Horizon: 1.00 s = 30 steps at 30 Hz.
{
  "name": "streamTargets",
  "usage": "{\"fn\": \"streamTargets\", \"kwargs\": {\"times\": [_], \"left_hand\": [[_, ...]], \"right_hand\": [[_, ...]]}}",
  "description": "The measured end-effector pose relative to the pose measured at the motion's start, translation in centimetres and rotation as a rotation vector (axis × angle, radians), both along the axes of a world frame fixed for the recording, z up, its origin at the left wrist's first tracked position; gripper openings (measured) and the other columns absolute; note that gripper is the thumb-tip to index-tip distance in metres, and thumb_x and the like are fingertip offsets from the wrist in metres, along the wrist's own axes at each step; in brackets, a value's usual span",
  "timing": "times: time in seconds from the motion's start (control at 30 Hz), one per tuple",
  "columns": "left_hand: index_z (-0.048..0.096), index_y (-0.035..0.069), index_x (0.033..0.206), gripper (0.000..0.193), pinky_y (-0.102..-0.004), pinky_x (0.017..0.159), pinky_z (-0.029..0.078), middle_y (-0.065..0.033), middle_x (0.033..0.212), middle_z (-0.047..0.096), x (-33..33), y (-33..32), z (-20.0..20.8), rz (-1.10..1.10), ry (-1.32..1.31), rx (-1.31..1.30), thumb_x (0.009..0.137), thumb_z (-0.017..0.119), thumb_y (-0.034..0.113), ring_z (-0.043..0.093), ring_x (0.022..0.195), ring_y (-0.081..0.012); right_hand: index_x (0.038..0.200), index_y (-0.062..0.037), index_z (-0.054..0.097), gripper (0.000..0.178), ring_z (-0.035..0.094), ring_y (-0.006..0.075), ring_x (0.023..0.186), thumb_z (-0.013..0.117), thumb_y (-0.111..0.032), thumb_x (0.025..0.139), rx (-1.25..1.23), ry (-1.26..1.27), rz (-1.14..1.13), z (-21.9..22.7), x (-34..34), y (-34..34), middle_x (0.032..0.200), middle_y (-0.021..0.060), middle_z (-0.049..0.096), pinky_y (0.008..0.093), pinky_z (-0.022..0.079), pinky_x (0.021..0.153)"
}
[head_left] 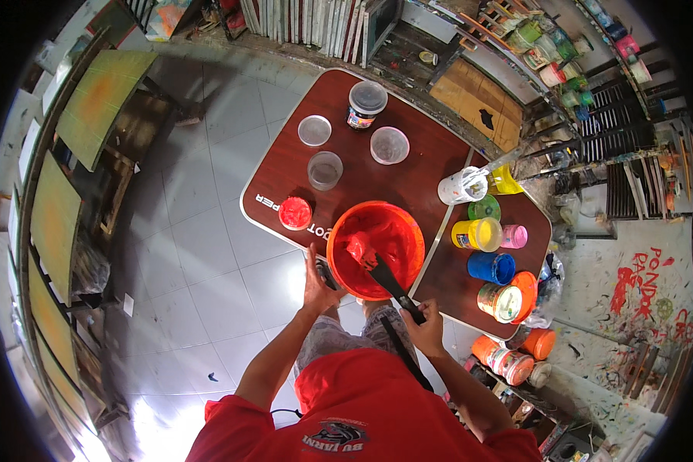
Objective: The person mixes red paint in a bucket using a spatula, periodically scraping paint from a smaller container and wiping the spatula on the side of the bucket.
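Note:
A red-orange bucket (419,245) of thick red paint stands at the table's near edge. My right hand (426,329) is closed round the black handle of a spatula (390,282). The blade reaches down into the bucket, its tip covered by a lump of red paint (361,248). Just left of the bucket's near side is my left hand (316,286), fingers stretched and thumb apart, with nothing in it; whether it touches the bucket is hard to tell. A small tub of red paint (295,213) sits to the left of the bucket.
On the brown table (420,173) are a dark-lidded jar (367,100), a clear tub (390,145) and a white container with tools (462,187). Yellow (476,233) and blue (491,268) paint pots line the right side. Racks (77,223) stand far left.

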<state>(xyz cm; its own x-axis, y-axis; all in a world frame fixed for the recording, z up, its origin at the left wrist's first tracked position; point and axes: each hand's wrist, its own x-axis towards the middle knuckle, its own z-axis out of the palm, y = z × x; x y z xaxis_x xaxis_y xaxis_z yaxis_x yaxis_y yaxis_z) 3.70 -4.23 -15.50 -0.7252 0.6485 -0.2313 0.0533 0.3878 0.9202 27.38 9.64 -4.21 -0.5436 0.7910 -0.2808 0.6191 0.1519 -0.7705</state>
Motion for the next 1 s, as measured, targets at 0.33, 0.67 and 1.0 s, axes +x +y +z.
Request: {"fn": "streamTargets", "kwargs": {"times": [0.33, 0.67, 1.0], "left_hand": [[-0.007, -0.003, 0.160, 0.138, -0.0492, 0.114, 0.040, -0.0270, 0.151, 0.038, -9.1, 0.4, -2.8, 0.391, 0.411, 0.032, 0.068, 0.094, 0.019, 0.044, 0.139, -0.0388], [-0.007, 0.008, 0.162, 0.150, -0.0508, 0.114, 0.041, -0.0299, 0.150, 0.044, -12.2, 4.6, -2.7, 0.477, 0.318, -0.076, 0.059, 0.099, 0.033, 0.048, 0.138, -0.0438], [0.001, 0.007, 0.163, 0.142, -0.0477, 0.109, 0.046, -0.0268, 0.139, 0.055, -9.8, 2.0, 1.9, 0.554, 0.204, 0.016, 0.060, 0.098, 0.024, 0.057, 0.128, -0.0366]], "right_hand": [[0.120, 0.0003, 0.061, 0.044, 0.070, 0.0170, 0.073, 0.082, -0.016, 0.086, 0.036, 0.102, -0.157, 0.8, 1.5, -0.3, 0.080, 0.0117, 0.072, 0.0307, 0.053, 0.068], [0.101, -0.0015, 0.071, 0.029, 0.071, 0.0231, 0.078, 0.084, -0.022, 0.084, 0.089, 0.028, -0.152, 3.1, 2.0, -0.4, 0.086, 0.0142, 0.074, 0.0358, 0.054, 0.074], [0.101, -0.0056, 0.070, 0.033, 0.068, 0.0315, 0.087, 0.087, -0.025, 0.080, 0.272, 0.083, -0.138, 2.7, 2.6, 0.2, 0.090, 0.0129, 0.071, 0.0415, 0.052, 0.078]]}}
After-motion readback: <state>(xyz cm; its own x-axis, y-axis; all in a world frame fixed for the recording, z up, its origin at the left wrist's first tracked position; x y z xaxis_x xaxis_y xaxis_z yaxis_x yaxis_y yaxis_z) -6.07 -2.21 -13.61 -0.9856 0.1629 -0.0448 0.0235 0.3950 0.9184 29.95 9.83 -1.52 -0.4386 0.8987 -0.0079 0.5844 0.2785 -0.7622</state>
